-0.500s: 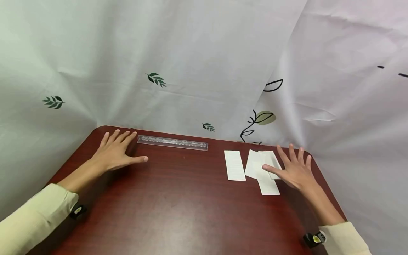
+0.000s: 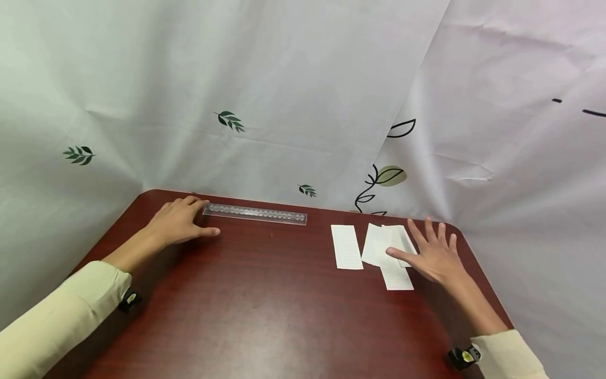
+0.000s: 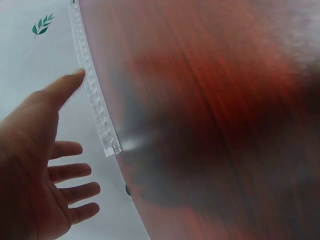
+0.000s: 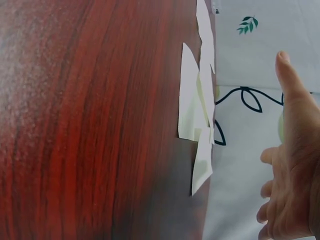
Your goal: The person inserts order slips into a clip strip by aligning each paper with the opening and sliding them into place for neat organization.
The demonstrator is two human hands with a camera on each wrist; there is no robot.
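At the back left of the table, a long clear plastic strip (image 2: 255, 212) with a row of round shapes along it lies flat. My left hand (image 2: 174, 223) hovers by its left end, thumb held out and the other fingers slightly bent, holding nothing. In the left wrist view the fingers (image 3: 75, 171) are spread apart beside the clear strip (image 3: 95, 92). My right hand (image 2: 437, 258) is over the back right, fingers spread, with nothing in it. Its thumb overlaps several overlapping white paper slips (image 2: 396, 279) in the head view.
One more white paper slip (image 2: 347, 247) lies just left of the others. The dark red wooden table (image 2: 270, 316) has rounded back corners. Behind it hangs a pale curtain (image 2: 303, 79) printed with leaves. Black bands (image 2: 130, 300) with small devices sit at both sleeves.
My left hand has moved slightly right, its fingers lowered and bent more beside the strip's end. My right hand stays nearly the same, with the whole head view shifted slightly.
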